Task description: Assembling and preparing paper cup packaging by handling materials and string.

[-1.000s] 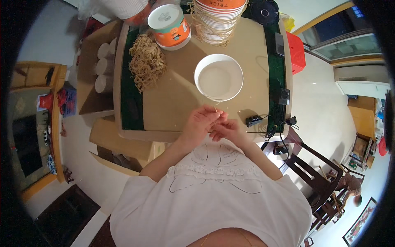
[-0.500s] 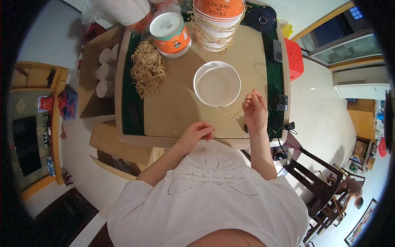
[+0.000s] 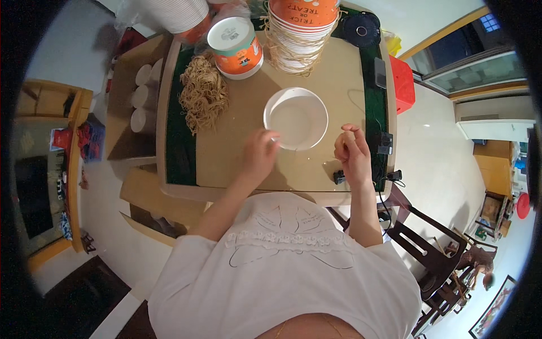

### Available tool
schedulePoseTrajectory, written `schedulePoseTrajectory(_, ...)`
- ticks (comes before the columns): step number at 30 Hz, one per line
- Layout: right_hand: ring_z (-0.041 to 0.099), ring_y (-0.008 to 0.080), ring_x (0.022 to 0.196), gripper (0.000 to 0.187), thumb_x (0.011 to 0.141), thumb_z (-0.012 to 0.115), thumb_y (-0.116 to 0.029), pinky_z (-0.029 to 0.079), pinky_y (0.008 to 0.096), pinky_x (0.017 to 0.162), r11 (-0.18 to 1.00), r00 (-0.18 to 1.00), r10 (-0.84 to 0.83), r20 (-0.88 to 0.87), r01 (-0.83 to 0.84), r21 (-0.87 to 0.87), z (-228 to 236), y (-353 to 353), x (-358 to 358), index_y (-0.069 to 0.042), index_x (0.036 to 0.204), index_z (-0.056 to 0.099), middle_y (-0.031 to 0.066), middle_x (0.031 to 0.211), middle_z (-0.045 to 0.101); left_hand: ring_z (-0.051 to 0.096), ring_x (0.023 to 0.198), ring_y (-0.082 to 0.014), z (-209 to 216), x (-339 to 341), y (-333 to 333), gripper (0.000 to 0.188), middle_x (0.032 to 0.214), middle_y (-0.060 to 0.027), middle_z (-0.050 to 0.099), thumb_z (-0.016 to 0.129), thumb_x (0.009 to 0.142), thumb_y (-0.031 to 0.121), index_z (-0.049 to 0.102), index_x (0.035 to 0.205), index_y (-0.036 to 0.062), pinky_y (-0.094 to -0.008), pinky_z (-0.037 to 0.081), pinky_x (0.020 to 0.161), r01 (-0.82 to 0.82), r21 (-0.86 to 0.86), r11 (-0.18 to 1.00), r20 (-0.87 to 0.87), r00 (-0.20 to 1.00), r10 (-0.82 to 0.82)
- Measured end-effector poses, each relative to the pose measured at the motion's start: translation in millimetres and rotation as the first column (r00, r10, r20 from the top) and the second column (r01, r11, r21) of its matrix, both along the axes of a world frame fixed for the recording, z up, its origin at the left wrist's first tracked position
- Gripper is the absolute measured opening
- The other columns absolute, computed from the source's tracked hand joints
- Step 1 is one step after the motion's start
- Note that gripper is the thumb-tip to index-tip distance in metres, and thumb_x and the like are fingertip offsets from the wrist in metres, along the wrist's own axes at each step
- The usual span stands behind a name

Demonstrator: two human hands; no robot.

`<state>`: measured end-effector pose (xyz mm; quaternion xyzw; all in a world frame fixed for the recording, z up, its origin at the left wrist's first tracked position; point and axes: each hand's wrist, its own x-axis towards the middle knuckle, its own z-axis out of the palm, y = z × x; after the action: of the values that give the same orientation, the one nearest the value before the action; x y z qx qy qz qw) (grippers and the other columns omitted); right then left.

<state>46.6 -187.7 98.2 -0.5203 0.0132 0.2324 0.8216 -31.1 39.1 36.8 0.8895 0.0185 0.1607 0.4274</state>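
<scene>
A white paper bucket (image 3: 298,120) stands mouth up on the table in front of me, its inside bare. My left hand (image 3: 261,151) is at its near left rim, fingertips blurred by motion. Whether they grip the rim I cannot tell. To the right of the bucket my right hand (image 3: 353,151) is raised, fingers curled in and closed. Any thin string in it is too faint to make out. A tangled heap of tan strings (image 3: 202,93) lies at the left. Behind it an orange and green paper bucket (image 3: 236,50) stands upside down.
A stack of orange and white buckets (image 3: 299,37) with tan strings on them stands at the back. More stacked cups (image 3: 178,17) are at the far left. A phone (image 3: 380,73), black adapters (image 3: 385,143) and cables lie along the right edge. Cardboard boxes (image 3: 132,113) flank the left side.
My left hand has moved up from the table's front edge to the bucket's rim. The string stretched between my hands no longer shows. My right hand has turned slightly and shifted a little right.
</scene>
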Motion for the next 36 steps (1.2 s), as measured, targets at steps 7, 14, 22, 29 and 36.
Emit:
schedulePoseTrajectory(7, 0.036, 0.0066, 0.061, 0.03, 0.089, 0.038, 0.002, 0.031, 0.0189, 0.057, 0.959, 0.968, 0.219, 0.126, -0.19, -0.211, 21.0, 6.4, -9.6, -0.008, 0.118, 0.037, 0.0045, 0.073, 0.049, 0.057, 0.093, -0.0287, -12.6, 43.1, -43.0, 0.019, 0.094, -0.0101, 0.061, 0.055, 0.078, 0.012, 0.064, 0.094, 0.008, -0.0454, 0.039, 0.087, 0.566, 0.371, 0.736, -0.596, 0.753, -0.279)
schedulePoseTrajectory(14, 0.046, 0.0094, 0.061, 0.031, 0.091, 0.042, 0.002, 0.039, 0.0213, 0.058, 0.917, 0.949, 0.274, 0.158, -0.208, -0.341, 31.6, 2.0, -23.6, -0.005, 0.12, 0.035, 0.0062, 0.075, 0.055, 0.06, 0.086, -0.0262, 14.1, 13.4, 10.0, 0.014, 0.082, -0.008, 0.063, 0.064, 0.076, 0.017, 0.064, 0.085, 0.0059, -0.0461, 0.04, 0.085, 0.405, 0.61, 0.681, -0.214, 0.912, -0.35)
schedulePoseTrajectory(22, 0.059, 0.0221, 0.071, 0.036, 0.085, 0.047, 0.008, 0.049, 0.0301, 0.064, 0.723, 0.719, 0.439, 0.538, 0.072, -0.687, 29.6, 37.2, -26.5, -0.001, 0.12, 0.041, 0.0129, 0.079, 0.056, 0.052, 0.056, -0.0201, 70.0, 22.2, -29.7, 0.03, 0.063, -0.0068, 0.055, 0.041, 0.095, 0.025, 0.058, 0.082, 0.0033, -0.0333, 0.042, 0.056, 0.205, -0.561, 0.802, -0.321, 0.839, -0.44)
schedulePoseTrajectory(29, 0.058, 0.0221, 0.069, 0.021, 0.087, 0.051, 0.002, 0.047, 0.029, 0.06, 0.671, 0.765, 0.462, 0.448, 0.029, -0.741, 29.0, 32.0, -22.5, 0.0, 0.108, 0.048, 0.0134, 0.078, 0.057, 0.053, 0.061, -0.0144, 55.6, 24.1, -34.7, 0.025, 0.064, -0.0067, 0.053, 0.043, 0.093, 0.019, 0.053, 0.081, -0.0001, -0.0318, 0.042, 0.058, 0.123, -0.597, 0.793, -0.326, 0.866, -0.38)
schedulePoseTrajectory(36, 0.048, 0.0036, 0.066, 0.005, 0.089, 0.056, -0.005, 0.041, 0.0195, 0.057, 0.907, 0.868, 0.287, 0.404, -0.111, -0.405, 45.2, 34.2, -26.9, -0.001, 0.092, 0.054, -0.0007, 0.073, 0.054, 0.054, 0.07, -0.0131, 56.7, 16.8, -47.1, 0.019, 0.075, -0.0038, 0.055, 0.04, 0.094, 0.016, 0.052, 0.095, 0.0025, -0.0258, 0.045, 0.067, 0.047, -0.968, 0.248, -0.089, 0.854, -0.512)
